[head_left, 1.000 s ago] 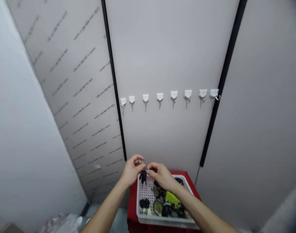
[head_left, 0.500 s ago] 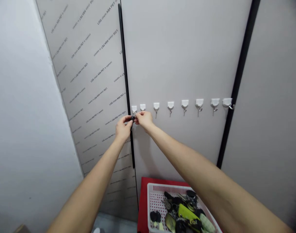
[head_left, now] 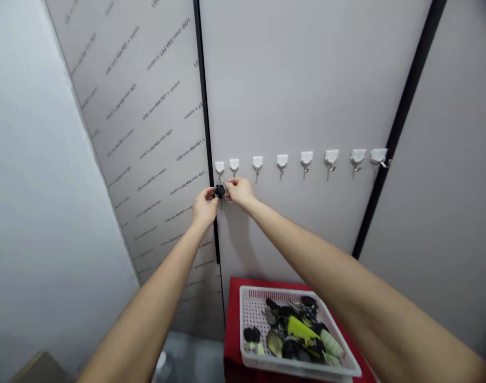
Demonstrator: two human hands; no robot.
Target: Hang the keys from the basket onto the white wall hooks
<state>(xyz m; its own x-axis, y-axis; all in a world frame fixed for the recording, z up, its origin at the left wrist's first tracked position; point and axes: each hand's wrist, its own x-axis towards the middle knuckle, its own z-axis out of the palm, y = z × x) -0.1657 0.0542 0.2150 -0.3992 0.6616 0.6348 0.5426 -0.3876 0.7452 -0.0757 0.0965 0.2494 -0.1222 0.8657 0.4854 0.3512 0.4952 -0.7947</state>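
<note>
A black key bunch [head_left: 219,191] hangs just under the leftmost white wall hook [head_left: 219,168]. My left hand [head_left: 203,206] pinches it from the left and my right hand [head_left: 240,191] pinches it from the right, both with fingers closed. Whether the key ring sits on the hook I cannot tell. A row of several white hooks [head_left: 305,158] runs rightward along the grey panel, and they carry nothing.
Below stands a white perforated basket [head_left: 251,355] holding several keys and fobs, one bright green [head_left: 301,329], on a red surface [head_left: 232,324]. Black vertical strips [head_left: 205,127] divide the wall panels. A printed protective film covers the left panel [head_left: 147,122].
Both hands lifted the black keys from above the basket up to the leftmost hook. Since half a second ago they hold there, the keys slightly lower under the hook.
</note>
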